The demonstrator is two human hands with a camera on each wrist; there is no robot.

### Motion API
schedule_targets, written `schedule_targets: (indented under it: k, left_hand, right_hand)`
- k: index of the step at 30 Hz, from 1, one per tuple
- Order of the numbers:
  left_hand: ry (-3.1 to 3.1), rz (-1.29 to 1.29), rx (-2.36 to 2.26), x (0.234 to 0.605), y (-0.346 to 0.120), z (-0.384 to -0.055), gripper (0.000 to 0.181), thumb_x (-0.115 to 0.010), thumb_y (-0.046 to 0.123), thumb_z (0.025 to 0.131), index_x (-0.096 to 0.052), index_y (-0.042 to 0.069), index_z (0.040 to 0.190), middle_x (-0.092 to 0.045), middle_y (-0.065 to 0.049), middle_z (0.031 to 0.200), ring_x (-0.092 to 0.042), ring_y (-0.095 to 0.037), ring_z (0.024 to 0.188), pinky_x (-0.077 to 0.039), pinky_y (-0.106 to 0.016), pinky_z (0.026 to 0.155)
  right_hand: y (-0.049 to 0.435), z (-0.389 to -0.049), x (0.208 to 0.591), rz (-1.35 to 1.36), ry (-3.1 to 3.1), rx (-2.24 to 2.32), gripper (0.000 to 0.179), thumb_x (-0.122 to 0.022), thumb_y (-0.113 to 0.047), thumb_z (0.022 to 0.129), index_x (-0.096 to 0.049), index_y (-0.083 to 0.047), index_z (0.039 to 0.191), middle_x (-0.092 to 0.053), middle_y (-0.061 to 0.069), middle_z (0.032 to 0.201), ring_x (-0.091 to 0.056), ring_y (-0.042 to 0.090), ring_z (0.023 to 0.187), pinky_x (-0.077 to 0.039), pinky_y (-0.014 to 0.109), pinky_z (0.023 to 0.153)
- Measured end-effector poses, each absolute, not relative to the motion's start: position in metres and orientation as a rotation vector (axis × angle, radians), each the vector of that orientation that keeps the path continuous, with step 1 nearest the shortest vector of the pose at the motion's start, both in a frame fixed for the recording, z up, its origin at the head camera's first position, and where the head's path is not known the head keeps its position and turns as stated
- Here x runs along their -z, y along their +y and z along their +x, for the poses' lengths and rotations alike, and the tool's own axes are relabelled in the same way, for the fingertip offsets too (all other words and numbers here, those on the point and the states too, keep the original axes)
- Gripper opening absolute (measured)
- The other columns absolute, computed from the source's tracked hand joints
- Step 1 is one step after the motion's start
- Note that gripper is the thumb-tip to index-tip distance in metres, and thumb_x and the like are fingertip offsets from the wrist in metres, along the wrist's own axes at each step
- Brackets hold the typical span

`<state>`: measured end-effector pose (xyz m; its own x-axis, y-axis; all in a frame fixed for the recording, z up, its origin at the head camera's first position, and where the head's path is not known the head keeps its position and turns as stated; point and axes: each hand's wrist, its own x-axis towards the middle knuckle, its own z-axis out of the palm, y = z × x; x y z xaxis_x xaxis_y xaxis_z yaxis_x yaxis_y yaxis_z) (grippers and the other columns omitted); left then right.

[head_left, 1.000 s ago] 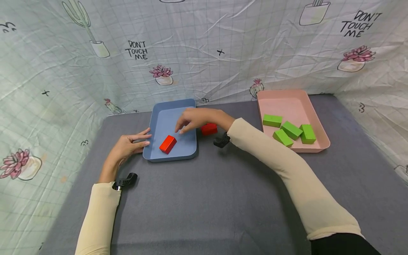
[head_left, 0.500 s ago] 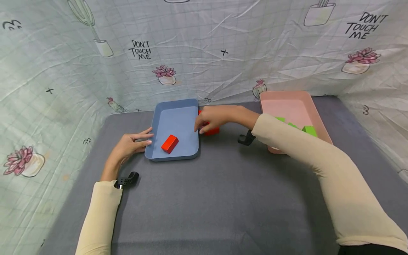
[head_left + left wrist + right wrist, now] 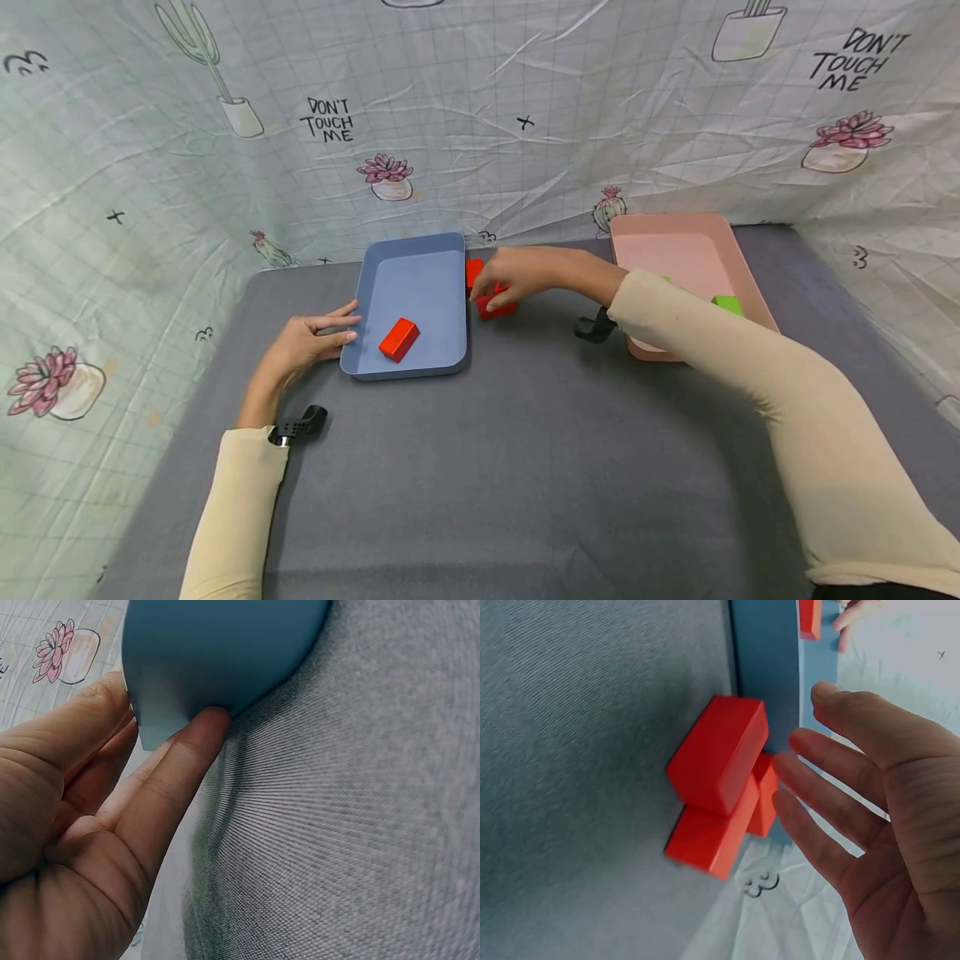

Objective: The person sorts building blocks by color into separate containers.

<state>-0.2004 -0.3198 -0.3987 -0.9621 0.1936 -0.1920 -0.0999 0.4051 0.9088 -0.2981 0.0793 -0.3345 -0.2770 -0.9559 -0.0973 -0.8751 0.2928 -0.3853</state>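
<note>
Our left hand (image 3: 298, 350) touches, fingers straight, one blue tray (image 3: 412, 283) holding one red block (image 3: 399, 340). Our right hand (image 3: 519, 273), fingers apart, is at three red blocks (image 3: 497, 309) beside that tray; one pink tray (image 3: 671, 237) shows two green blocks (image 3: 727, 305).

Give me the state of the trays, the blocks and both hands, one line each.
Blue tray: upright
Single red block: lying in the blue tray
Outer red blocks: clustered beside the blue tray
Pink tray: upright, partly hidden by the right sleeve
Green blocks: mostly hidden, in the pink tray
Left hand: touching the blue tray
Right hand: holding nothing
</note>
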Motion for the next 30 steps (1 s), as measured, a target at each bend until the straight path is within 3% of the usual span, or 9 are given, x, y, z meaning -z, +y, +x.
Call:
schedule_targets:
  k: [13,21,30]
  left_hand:
    - [2.405,0.09,-1.576,0.4,-0.322,-0.198,0.052,-0.076,0.009,0.092,-0.059,-0.002,0.14,-0.038,-0.004,0.161,-0.033,-0.032,0.149,-0.058,-0.025,0.086]
    - [2.417,0.098,-1.564,0.399,-0.322,-0.198,0.053,-0.077,0.011,0.092,-0.059,-0.001,0.14,-0.038,-0.004,0.161,-0.034,-0.032,0.148,-0.058,-0.025,0.086]
    - [2.414,0.112,-1.567,0.401,-0.321,-0.198,0.053,-0.076,0.01,0.092,-0.058,-0.001,0.141,-0.037,-0.004,0.161,-0.038,-0.031,0.146,-0.057,-0.026,0.088]
  right_hand:
    - [0.106,-0.309,0.348,-1.622,2.362,0.4,0.031,-0.074,-0.015,0.095,-0.072,-0.002,0.124,-0.072,0.011,0.122,-0.066,0.027,0.112,-0.054,0.045,0.096]
    - [0.119,-0.326,0.359,-1.622,2.389,0.515,0.03,-0.075,-0.013,0.094,-0.073,-0.003,0.122,-0.072,0.012,0.121,-0.068,0.028,0.104,-0.058,0.047,0.09]
    - [0.126,-0.338,0.374,-1.579,2.415,0.61,0.036,-0.077,-0.015,0.092,-0.071,-0.003,0.126,-0.07,0.013,0.126,-0.067,0.029,0.112,-0.057,0.048,0.094]
